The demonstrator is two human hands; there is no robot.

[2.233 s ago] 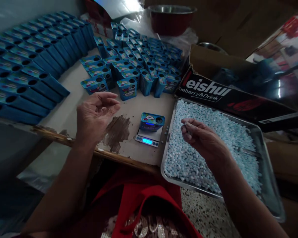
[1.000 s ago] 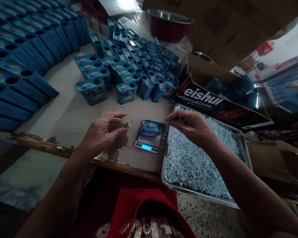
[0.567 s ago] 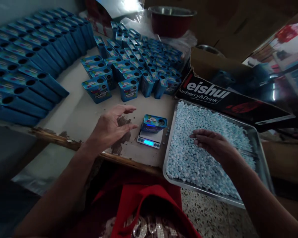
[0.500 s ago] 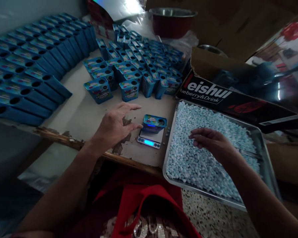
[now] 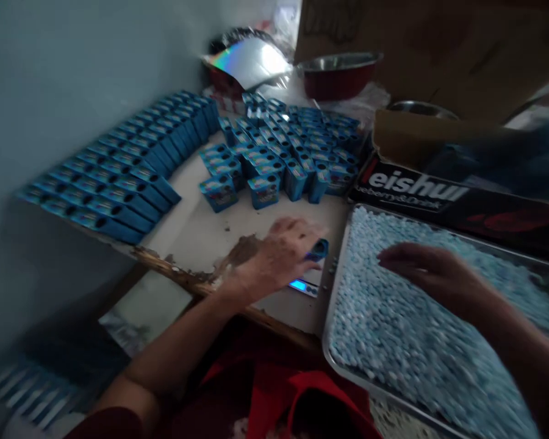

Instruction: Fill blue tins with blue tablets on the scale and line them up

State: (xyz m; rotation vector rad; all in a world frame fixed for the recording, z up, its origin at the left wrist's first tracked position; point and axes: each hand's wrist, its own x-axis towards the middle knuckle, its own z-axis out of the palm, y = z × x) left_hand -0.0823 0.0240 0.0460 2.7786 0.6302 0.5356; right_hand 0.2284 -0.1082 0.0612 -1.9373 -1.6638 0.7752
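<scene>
My left hand (image 5: 286, 250), blurred, is over a small blue candy box (image 5: 319, 249) labelled like the others, its fingers across the top and its thumb at the near side. Most of that box is hidden under the hand. Beneath it is a small digital scale (image 5: 307, 289) with a lit blue display; the digits are unreadable. My right hand (image 5: 423, 262) hovers above a metal tray (image 5: 333, 317) of pale blue and white candies (image 5: 393, 329). Its fingers are stretched toward the left, with nothing visible in them.
Rows of blue boxes (image 5: 137, 164) line the table's left side, and more boxes (image 5: 274, 146) crowd its back. A black printed carton (image 5: 412, 189) stands behind the tray. Beyond are a red metal bowl (image 5: 338, 79) and plastic wrapping. The table's wooden front edge (image 5: 174, 271) is worn.
My left hand has moved from beside the box on the scale onto it. My right hand stays above the candies. The whole view has shifted, showing more wall at left.
</scene>
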